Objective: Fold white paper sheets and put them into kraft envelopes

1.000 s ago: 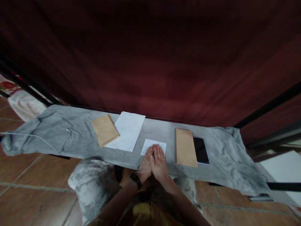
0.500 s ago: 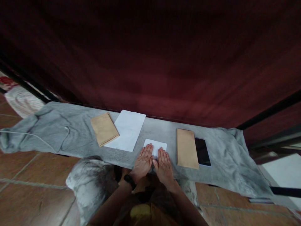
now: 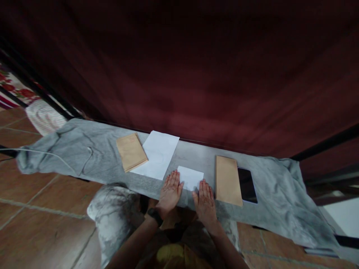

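neatly rectangular, plain white paper (image 3: 190,178)

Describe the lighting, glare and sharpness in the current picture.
Head view: dim, the dark red cloth curtain nearly black at the top; head view: pale sheen on brown floor tiles, lower left; head view: soft detail, small white rectangular paper sheet standing out brightly.

Dark red curtain (image 3: 185,93), brown tiled floor (image 3: 42,231).

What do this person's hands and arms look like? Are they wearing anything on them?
The left hand and right hand are both gloveless. A dark, watch-like band circles the left wrist; the right wrist shows none. The forearms are bare as far as visible.
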A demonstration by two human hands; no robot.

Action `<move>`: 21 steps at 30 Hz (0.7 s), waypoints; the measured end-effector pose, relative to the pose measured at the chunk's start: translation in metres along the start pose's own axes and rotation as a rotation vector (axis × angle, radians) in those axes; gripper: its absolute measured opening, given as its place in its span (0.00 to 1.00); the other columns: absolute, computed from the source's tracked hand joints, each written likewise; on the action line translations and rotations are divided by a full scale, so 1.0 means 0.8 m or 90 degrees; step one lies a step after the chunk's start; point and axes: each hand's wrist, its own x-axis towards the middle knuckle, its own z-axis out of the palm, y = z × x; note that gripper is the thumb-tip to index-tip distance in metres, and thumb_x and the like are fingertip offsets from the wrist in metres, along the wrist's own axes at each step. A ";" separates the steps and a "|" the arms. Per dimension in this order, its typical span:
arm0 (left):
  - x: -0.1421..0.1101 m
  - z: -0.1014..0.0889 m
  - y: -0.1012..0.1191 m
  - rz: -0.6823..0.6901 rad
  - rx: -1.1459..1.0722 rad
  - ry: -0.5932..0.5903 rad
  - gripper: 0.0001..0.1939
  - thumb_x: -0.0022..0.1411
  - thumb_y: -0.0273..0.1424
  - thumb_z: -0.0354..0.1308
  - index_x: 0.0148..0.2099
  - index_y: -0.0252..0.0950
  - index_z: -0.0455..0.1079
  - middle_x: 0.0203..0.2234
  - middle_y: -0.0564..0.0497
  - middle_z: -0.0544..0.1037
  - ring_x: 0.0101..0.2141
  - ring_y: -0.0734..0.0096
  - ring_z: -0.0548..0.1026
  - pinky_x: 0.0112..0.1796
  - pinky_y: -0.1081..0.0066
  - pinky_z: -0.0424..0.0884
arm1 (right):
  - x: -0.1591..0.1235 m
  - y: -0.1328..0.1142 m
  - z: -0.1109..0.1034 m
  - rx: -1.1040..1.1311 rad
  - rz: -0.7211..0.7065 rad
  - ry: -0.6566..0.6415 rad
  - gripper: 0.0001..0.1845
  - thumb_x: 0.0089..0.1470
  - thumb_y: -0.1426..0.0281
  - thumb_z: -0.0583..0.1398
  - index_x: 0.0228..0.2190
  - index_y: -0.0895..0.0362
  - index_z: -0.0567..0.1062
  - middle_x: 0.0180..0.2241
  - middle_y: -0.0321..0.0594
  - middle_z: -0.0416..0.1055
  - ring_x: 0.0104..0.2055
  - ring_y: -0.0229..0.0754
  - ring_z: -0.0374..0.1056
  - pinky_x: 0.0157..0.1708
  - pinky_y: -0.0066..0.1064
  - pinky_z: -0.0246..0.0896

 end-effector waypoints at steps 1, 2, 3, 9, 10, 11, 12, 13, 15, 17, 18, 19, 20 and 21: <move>0.004 0.000 0.004 -0.002 -0.002 0.003 0.30 0.73 0.37 0.40 0.72 0.29 0.46 0.66 0.39 0.59 0.67 0.58 0.55 0.64 0.54 0.56 | 0.005 -0.002 0.000 0.015 0.010 -0.001 0.34 0.69 0.60 0.46 0.68 0.63 0.45 0.66 0.58 0.54 0.67 0.54 0.53 0.62 0.52 0.54; 0.009 0.000 0.008 0.005 -0.006 0.003 0.30 0.73 0.36 0.40 0.72 0.29 0.46 0.67 0.39 0.58 0.67 0.58 0.55 0.64 0.54 0.56 | 0.012 -0.005 -0.001 0.033 0.018 -0.006 0.33 0.70 0.60 0.45 0.68 0.63 0.46 0.66 0.58 0.54 0.68 0.53 0.52 0.62 0.52 0.54; 0.015 0.000 0.013 0.020 -0.011 -0.004 0.30 0.73 0.35 0.40 0.72 0.30 0.45 0.67 0.40 0.58 0.67 0.59 0.54 0.64 0.54 0.56 | 0.021 -0.009 0.000 0.053 0.022 -0.015 0.32 0.70 0.60 0.44 0.68 0.63 0.47 0.67 0.57 0.53 0.68 0.53 0.51 0.63 0.53 0.53; 0.048 0.015 0.034 0.113 -0.007 -0.102 0.28 0.70 0.27 0.39 0.70 0.28 0.50 0.68 0.40 0.56 0.68 0.62 0.53 0.65 0.58 0.53 | 0.072 -0.025 0.016 0.111 0.045 -0.138 0.33 0.70 0.58 0.38 0.66 0.66 0.55 0.67 0.53 0.53 0.70 0.48 0.48 0.67 0.48 0.46; 0.051 0.018 0.033 0.110 -0.002 -0.111 0.28 0.70 0.27 0.39 0.70 0.28 0.51 0.68 0.40 0.57 0.67 0.62 0.53 0.65 0.58 0.53 | 0.075 -0.024 0.020 0.107 0.042 -0.150 0.33 0.70 0.58 0.37 0.65 0.66 0.56 0.67 0.53 0.54 0.70 0.47 0.48 0.67 0.48 0.46; 0.053 0.021 0.032 0.103 0.003 -0.115 0.27 0.71 0.28 0.39 0.70 0.28 0.52 0.68 0.40 0.57 0.68 0.62 0.53 0.65 0.58 0.52 | 0.077 -0.021 0.024 0.100 0.034 -0.153 0.33 0.70 0.59 0.38 0.65 0.66 0.57 0.67 0.53 0.54 0.70 0.47 0.48 0.67 0.48 0.46; 0.054 0.023 0.030 0.097 0.007 -0.117 0.27 0.71 0.29 0.39 0.69 0.28 0.53 0.68 0.41 0.57 0.68 0.63 0.52 0.66 0.58 0.51 | 0.077 -0.017 0.028 0.090 0.022 -0.147 0.33 0.70 0.59 0.38 0.65 0.67 0.57 0.67 0.54 0.54 0.69 0.48 0.48 0.66 0.48 0.46; 0.055 0.024 0.028 0.093 0.011 -0.116 0.27 0.71 0.29 0.40 0.69 0.28 0.54 0.68 0.41 0.56 0.68 0.63 0.52 0.66 0.59 0.50 | 0.075 -0.013 0.031 0.078 0.009 -0.133 0.33 0.70 0.59 0.39 0.64 0.67 0.58 0.67 0.56 0.53 0.69 0.49 0.48 0.66 0.49 0.45; 0.054 0.025 0.022 0.089 0.016 -0.108 0.27 0.71 0.30 0.40 0.69 0.29 0.53 0.68 0.42 0.56 0.68 0.64 0.51 0.66 0.58 0.49 | 0.070 -0.006 0.037 0.056 -0.012 -0.093 0.32 0.70 0.59 0.41 0.64 0.68 0.58 0.67 0.58 0.52 0.69 0.51 0.48 0.66 0.50 0.46; 0.053 0.023 0.017 0.076 0.018 -0.098 0.27 0.71 0.31 0.40 0.69 0.28 0.53 0.68 0.42 0.55 0.68 0.64 0.51 0.66 0.58 0.49 | 0.066 -0.001 0.039 0.041 -0.022 -0.054 0.31 0.70 0.60 0.43 0.65 0.67 0.56 0.67 0.58 0.52 0.69 0.52 0.49 0.65 0.51 0.47; 0.052 0.022 0.014 0.065 0.018 -0.090 0.27 0.71 0.31 0.40 0.69 0.28 0.53 0.68 0.42 0.56 0.68 0.64 0.51 0.66 0.58 0.50 | 0.064 0.001 0.040 0.036 -0.024 -0.038 0.31 0.70 0.60 0.43 0.65 0.66 0.56 0.67 0.57 0.52 0.69 0.52 0.49 0.65 0.51 0.48; 0.051 0.021 0.012 0.053 0.017 -0.080 0.27 0.72 0.31 0.39 0.69 0.28 0.53 0.68 0.41 0.57 0.68 0.63 0.52 0.66 0.58 0.51 | 0.063 0.003 0.040 0.032 -0.024 -0.026 0.31 0.69 0.60 0.44 0.65 0.66 0.55 0.67 0.57 0.53 0.69 0.52 0.49 0.64 0.50 0.49; 0.050 0.020 0.009 0.043 0.015 -0.069 0.27 0.72 0.32 0.39 0.69 0.28 0.52 0.67 0.41 0.57 0.68 0.63 0.52 0.66 0.58 0.51 | 0.062 0.005 0.040 0.028 -0.025 -0.018 0.31 0.69 0.60 0.44 0.65 0.66 0.55 0.67 0.57 0.53 0.69 0.52 0.50 0.64 0.50 0.50; 0.049 0.019 0.006 0.038 0.012 -0.058 0.28 0.72 0.33 0.39 0.70 0.28 0.52 0.67 0.41 0.58 0.68 0.63 0.52 0.65 0.57 0.52 | 0.061 0.006 0.040 0.024 -0.024 -0.013 0.32 0.69 0.60 0.44 0.66 0.67 0.54 0.67 0.57 0.53 0.68 0.52 0.50 0.64 0.50 0.50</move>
